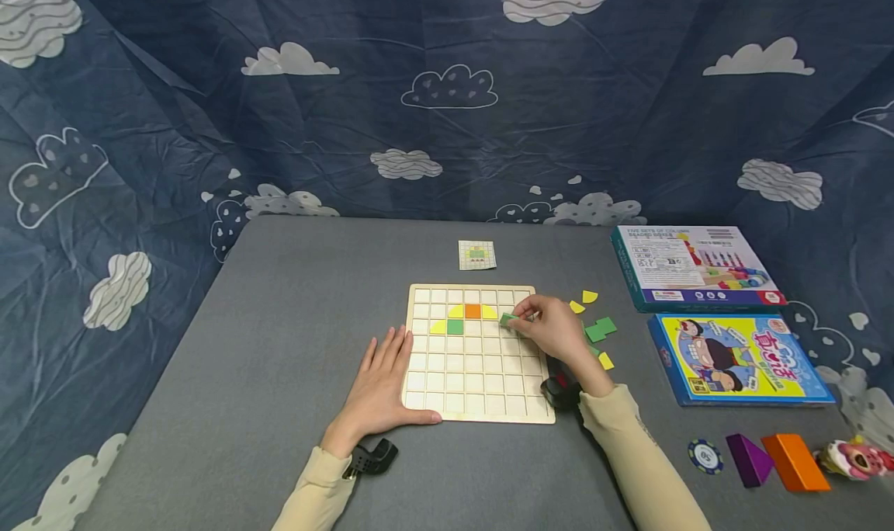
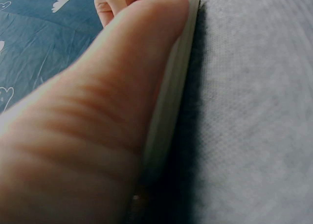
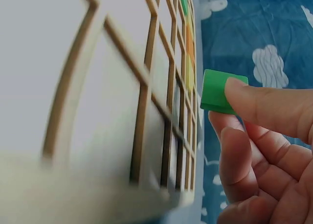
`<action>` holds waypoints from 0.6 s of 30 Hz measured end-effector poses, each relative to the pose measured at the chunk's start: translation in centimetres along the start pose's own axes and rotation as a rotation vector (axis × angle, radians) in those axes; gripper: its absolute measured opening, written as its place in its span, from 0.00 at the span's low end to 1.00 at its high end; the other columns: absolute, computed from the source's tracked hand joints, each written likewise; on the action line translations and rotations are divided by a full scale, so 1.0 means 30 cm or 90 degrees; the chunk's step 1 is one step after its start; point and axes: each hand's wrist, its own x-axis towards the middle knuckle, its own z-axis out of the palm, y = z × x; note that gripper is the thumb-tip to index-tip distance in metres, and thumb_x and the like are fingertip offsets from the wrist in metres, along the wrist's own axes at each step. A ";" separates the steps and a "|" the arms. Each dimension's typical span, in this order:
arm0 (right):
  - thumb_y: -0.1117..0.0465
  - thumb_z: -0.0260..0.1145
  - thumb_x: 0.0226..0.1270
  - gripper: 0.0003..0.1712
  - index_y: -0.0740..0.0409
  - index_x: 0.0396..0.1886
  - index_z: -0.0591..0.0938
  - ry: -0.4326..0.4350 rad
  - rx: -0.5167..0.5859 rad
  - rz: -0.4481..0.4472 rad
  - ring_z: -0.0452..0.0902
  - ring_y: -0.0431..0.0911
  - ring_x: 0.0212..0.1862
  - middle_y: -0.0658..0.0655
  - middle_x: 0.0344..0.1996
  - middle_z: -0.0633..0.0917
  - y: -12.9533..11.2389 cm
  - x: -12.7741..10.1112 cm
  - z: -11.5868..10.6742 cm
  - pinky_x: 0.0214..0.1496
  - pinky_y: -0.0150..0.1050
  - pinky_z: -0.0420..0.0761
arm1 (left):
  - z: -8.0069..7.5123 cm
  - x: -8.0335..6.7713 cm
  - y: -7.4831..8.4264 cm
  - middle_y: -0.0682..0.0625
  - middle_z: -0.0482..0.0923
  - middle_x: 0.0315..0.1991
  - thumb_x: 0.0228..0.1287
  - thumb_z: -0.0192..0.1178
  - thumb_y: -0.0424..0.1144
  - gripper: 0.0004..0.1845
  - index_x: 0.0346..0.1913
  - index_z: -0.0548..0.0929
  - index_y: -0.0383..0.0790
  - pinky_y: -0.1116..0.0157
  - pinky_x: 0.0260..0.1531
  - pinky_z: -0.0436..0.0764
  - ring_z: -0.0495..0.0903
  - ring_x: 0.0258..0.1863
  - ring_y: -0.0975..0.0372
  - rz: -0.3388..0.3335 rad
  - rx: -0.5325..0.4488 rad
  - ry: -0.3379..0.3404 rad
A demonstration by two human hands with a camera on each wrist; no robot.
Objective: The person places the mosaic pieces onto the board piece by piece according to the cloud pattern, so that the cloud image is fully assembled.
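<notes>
A wooden grid board (image 1: 477,382) lies on the grey table. My left hand (image 1: 380,383) rests with straight fingers along its left edge, thumb at the near left corner. Between thumb and fingers my right hand (image 1: 552,327) pinches a green square tile (image 3: 215,91) above the board's upper right part. In the grid sit an orange square (image 1: 472,311), a green square (image 1: 455,327) and yellow quarter-round pieces (image 1: 490,312). Behind the board lies a small pattern card (image 1: 477,255) with a coloured figure on a grid.
Right of the board lie loose green tiles (image 1: 601,329) and yellow pieces (image 1: 590,296). Two boxes, one white-topped (image 1: 698,267) and one blue and yellow (image 1: 740,360), lie farther right. Nearer are a poker chip (image 1: 705,456), a purple wedge (image 1: 750,460), an orange block (image 1: 795,463) and a figurine (image 1: 855,459).
</notes>
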 end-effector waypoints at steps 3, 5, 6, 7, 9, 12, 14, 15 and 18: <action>0.60 0.72 0.57 0.06 0.57 0.31 0.84 -0.009 -0.005 -0.014 0.68 0.44 0.21 0.51 0.27 0.83 -0.024 0.006 0.020 0.21 0.38 0.67 | 0.002 0.000 -0.002 0.42 0.38 0.75 0.39 0.54 0.82 0.70 0.75 0.41 0.35 0.54 0.69 0.33 0.34 0.73 0.54 0.000 0.001 0.001; 0.60 0.72 0.57 0.05 0.57 0.32 0.85 -0.012 -0.008 -0.027 0.69 0.43 0.20 0.51 0.27 0.84 -0.039 0.010 0.032 0.21 0.38 0.68 | 0.003 0.000 -0.003 0.42 0.38 0.75 0.39 0.54 0.82 0.70 0.75 0.41 0.35 0.54 0.69 0.33 0.34 0.73 0.54 0.001 0.003 0.002; 0.60 0.72 0.58 0.05 0.56 0.32 0.85 -0.014 -0.009 -0.032 0.69 0.43 0.20 0.51 0.27 0.84 -0.046 0.013 0.037 0.21 0.38 0.68 | 0.004 0.000 -0.004 0.42 0.38 0.75 0.39 0.54 0.82 0.70 0.75 0.41 0.35 0.54 0.69 0.33 0.34 0.73 0.54 0.001 0.005 0.002; 0.60 0.71 0.58 0.05 0.56 0.32 0.85 -0.016 -0.009 -0.034 0.69 0.43 0.20 0.50 0.27 0.84 -0.052 0.015 0.042 0.21 0.37 0.68 | 0.004 0.000 -0.004 0.42 0.38 0.75 0.39 0.54 0.82 0.70 0.75 0.41 0.35 0.55 0.69 0.32 0.34 0.73 0.54 0.001 0.005 0.002; 0.59 0.71 0.58 0.05 0.55 0.33 0.85 -0.022 -0.008 -0.035 0.70 0.42 0.21 0.49 0.28 0.84 -0.065 0.020 0.053 0.22 0.37 0.68 | 0.004 0.000 -0.005 0.42 0.38 0.75 0.39 0.53 0.82 0.70 0.75 0.41 0.35 0.55 0.69 0.32 0.34 0.73 0.54 0.001 0.006 0.002; 0.58 0.71 0.58 0.05 0.53 0.32 0.85 -0.032 -0.008 -0.026 0.70 0.42 0.21 0.48 0.27 0.84 -0.081 0.025 0.066 0.23 0.37 0.68 | 0.003 0.001 -0.004 0.43 0.38 0.75 0.39 0.53 0.82 0.70 0.75 0.41 0.35 0.55 0.69 0.32 0.34 0.73 0.55 -0.001 0.005 0.002; 0.57 0.71 0.59 0.05 0.53 0.32 0.85 -0.039 -0.013 -0.024 0.71 0.42 0.22 0.48 0.27 0.83 -0.089 0.027 0.072 0.23 0.37 0.68 | 0.002 0.001 -0.003 0.43 0.38 0.75 0.39 0.53 0.82 0.70 0.75 0.41 0.35 0.55 0.69 0.32 0.34 0.73 0.55 -0.002 0.004 0.000; 0.57 0.71 0.59 0.04 0.52 0.32 0.85 -0.042 -0.016 -0.024 0.71 0.42 0.22 0.47 0.27 0.83 -0.092 0.028 0.075 0.23 0.37 0.69 | 0.002 0.001 -0.003 0.43 0.38 0.75 0.39 0.53 0.82 0.70 0.75 0.41 0.35 0.55 0.69 0.32 0.34 0.73 0.55 -0.002 0.003 -0.002; 0.57 0.71 0.59 0.04 0.52 0.31 0.85 -0.048 -0.020 -0.022 0.71 0.41 0.22 0.47 0.26 0.83 -0.100 0.030 0.084 0.23 0.37 0.69 | 0.001 0.002 -0.001 0.43 0.38 0.75 0.39 0.53 0.82 0.70 0.75 0.41 0.35 0.55 0.69 0.32 0.34 0.73 0.55 -0.003 0.005 -0.005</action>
